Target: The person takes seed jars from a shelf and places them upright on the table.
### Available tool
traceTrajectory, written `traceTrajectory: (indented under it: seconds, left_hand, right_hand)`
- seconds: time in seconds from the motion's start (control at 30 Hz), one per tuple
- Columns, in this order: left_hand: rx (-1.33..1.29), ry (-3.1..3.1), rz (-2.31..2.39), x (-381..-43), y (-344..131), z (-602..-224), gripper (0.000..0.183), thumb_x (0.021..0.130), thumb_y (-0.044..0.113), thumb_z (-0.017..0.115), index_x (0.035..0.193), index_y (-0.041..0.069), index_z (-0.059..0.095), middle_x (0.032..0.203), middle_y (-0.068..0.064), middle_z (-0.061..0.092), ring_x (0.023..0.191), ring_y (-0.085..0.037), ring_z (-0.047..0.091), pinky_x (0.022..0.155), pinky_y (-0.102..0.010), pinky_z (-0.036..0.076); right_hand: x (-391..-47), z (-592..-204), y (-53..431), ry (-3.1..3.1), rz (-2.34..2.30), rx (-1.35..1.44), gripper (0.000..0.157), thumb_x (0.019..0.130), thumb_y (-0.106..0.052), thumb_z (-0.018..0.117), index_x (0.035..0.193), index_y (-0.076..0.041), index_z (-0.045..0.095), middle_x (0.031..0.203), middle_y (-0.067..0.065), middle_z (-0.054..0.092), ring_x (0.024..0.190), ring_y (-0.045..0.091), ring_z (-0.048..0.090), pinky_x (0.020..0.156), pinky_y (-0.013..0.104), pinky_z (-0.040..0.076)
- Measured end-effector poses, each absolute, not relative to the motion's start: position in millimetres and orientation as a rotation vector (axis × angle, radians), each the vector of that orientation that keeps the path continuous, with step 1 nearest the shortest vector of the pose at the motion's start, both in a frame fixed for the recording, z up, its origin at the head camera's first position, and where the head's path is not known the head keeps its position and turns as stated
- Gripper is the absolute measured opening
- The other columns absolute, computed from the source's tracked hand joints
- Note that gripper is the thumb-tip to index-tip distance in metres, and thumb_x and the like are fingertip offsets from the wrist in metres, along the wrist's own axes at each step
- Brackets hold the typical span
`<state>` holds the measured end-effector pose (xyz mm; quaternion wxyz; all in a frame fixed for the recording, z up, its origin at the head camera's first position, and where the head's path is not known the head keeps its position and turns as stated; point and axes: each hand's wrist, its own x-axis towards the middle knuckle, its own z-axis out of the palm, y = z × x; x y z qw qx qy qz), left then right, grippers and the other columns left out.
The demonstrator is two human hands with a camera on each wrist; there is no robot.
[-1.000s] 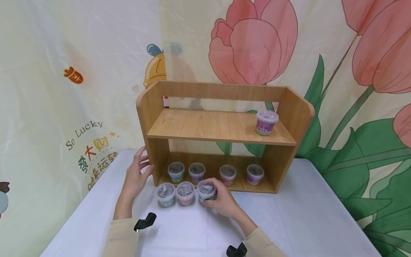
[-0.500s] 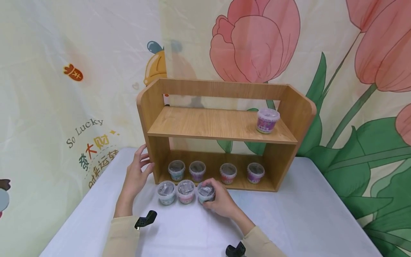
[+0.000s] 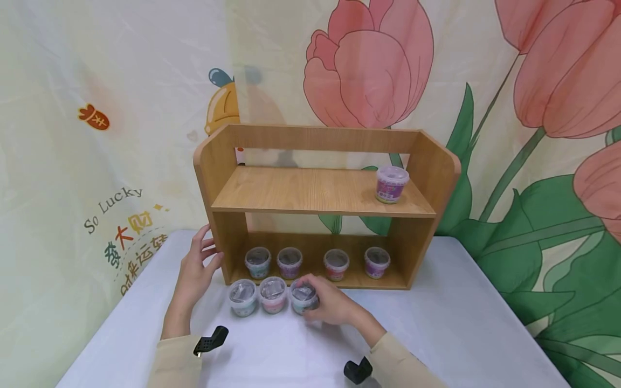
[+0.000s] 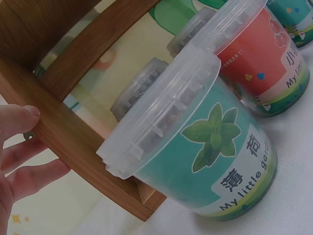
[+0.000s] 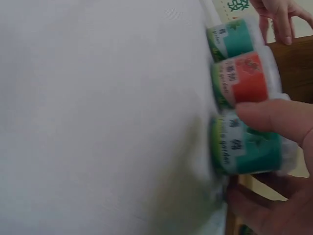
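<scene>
My right hand (image 3: 332, 304) holds a teal lidded plastic tub (image 5: 257, 149) at the right end of a front row on the table. Its thumb (image 5: 264, 117) lies across the label and the other fingers are on the far side. Beside it stand a red-labelled tub (image 3: 273, 296) and another teal tub (image 3: 242, 298), whose label shows mint leaves in the left wrist view. My left hand (image 3: 194, 269) touches the left side panel of the wooden shelf (image 3: 310, 188), its fingers fairly straight and spread.
On the shelf's lower level stand several lidded tubs, among them a red one (image 3: 336, 264) and a purple one (image 3: 377, 262). One purple tub (image 3: 392, 184) stands at the right of the upper level. A white cloth covers the table (image 3: 436, 328). A printed curtain (image 3: 121, 134) hangs behind.
The head view has shifted slightly, moving the scene left in the picture. My right hand has moved a little to the right relative to the tub. The left hand stays at the shelf's side.
</scene>
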<state>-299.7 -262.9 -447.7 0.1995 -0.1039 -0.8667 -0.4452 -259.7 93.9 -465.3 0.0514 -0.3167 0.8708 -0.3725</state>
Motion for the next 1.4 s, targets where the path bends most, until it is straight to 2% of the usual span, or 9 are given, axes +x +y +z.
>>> traceTrajectory:
  seconds: [0.17,0.33,0.53,0.77,1.0,1.07,1.23,1.3,1.4]
  left_hand:
    - [-0.301,-2.412,-1.230,-299,-264,-449,0.095,0.103,-0.001,0.065,0.168,0.045,0.012,0.146,-0.027,0.054,0.128,-0.049,0.063,0.092,-0.059,0.062]
    - [-0.310,-2.411,-1.231,-300,-264,-450,0.094,0.104,-0.001,0.065,0.168,0.044,0.012,0.146,-0.028,0.054,0.128,-0.050,0.063,0.091,-0.058,0.062]
    - [-0.309,-2.405,-1.229,-302,-263,-448,0.095,0.104,-0.001,0.065,0.168,0.045,0.012,0.147,-0.028,0.054,0.129,-0.051,0.062,0.092,-0.060,0.061]
    - [-0.324,-2.404,-1.223,-301,-263,-447,0.095,0.103,-0.001,0.065,0.168,0.044,0.012,0.147,-0.028,0.054,0.128,-0.050,0.063,0.092,-0.060,0.061]
    - [-0.311,-2.406,-1.226,-300,-263,-450,0.096,0.104,-0.001,0.065,0.168,0.045,0.011,0.147,-0.028,0.054,0.128,-0.051,0.062,0.092,-0.060,0.061]
    - [-0.309,-2.404,-1.226,-300,-263,-450,0.096,0.104,-0.001,0.065,0.168,0.046,0.012,0.147,-0.029,0.054,0.128,-0.051,0.062,0.092,-0.061,0.061]
    - [-0.316,-2.399,-1.226,-301,-263,-450,0.096,0.103,-0.001,0.065,0.168,0.046,0.012,0.147,-0.029,0.054,0.128,-0.051,0.063,0.092,-0.062,0.061]
    - [-0.318,-2.398,-1.224,-302,-263,-451,0.096,0.103,-0.001,0.065,0.168,0.046,0.012,0.147,-0.029,0.054,0.127,-0.051,0.063,0.092,-0.062,0.061]
    - [-0.314,-2.398,-1.223,-301,-263,-451,0.095,0.103,-0.001,0.065,0.168,0.045,0.012,0.146,-0.028,0.055,0.127,-0.051,0.063,0.092,-0.062,0.061]
  right_hand:
    - [-260,-432,107,2.613,-0.969,-1.063,0.065,0.090,-0.012,0.085,0.149,-0.014,0.058,0.147,0.006,0.059,0.139,0.028,0.048,0.113,0.053,0.049]
    - [-255,-382,129,2.624,-0.975,-1.126,0.051,0.097,-0.017,0.080,0.145,-0.017,0.062,0.141,0.002,0.062,0.128,0.022,0.057,0.107,0.048,0.056]
    - [-246,-319,164,2.754,-1.147,-1.251,0.040,0.097,-0.007,0.078,0.134,-0.017,0.068,0.134,-0.001,0.066,0.122,0.017,0.065,0.104,0.040,0.060]
    - [-247,-266,198,3.020,-1.283,-1.329,0.040,0.092,0.002,0.080,0.130,-0.008,0.070,0.129,0.005,0.068,0.119,0.024,0.067,0.099,0.039,0.063]
    - [-257,-238,221,3.278,-1.294,-1.215,0.042,0.091,0.002,0.081,0.130,-0.007,0.070,0.130,0.008,0.066,0.117,0.022,0.063,0.101,0.017,0.056]
    - [-261,-233,226,3.327,-1.291,-1.149,0.045,0.091,0.001,0.081,0.133,-0.007,0.068,0.134,0.009,0.064,0.122,0.024,0.060,0.105,0.021,0.055]
    - [-271,-230,237,3.401,-1.296,-0.933,0.052,0.093,-0.005,0.081,0.142,-0.007,0.062,0.144,0.014,0.057,0.133,0.033,0.055,0.114,0.055,0.051]
    - [-276,-231,241,3.383,-1.317,-0.859,0.056,0.093,-0.007,0.081,0.145,-0.008,0.059,0.148,0.016,0.053,0.137,0.037,0.053,0.115,0.062,0.048]
    - [-284,-236,245,3.318,-1.355,-0.764,0.063,0.094,-0.008,0.081,0.151,-0.010,0.053,0.154,0.018,0.048,0.142,0.041,0.048,0.117,0.063,0.044]
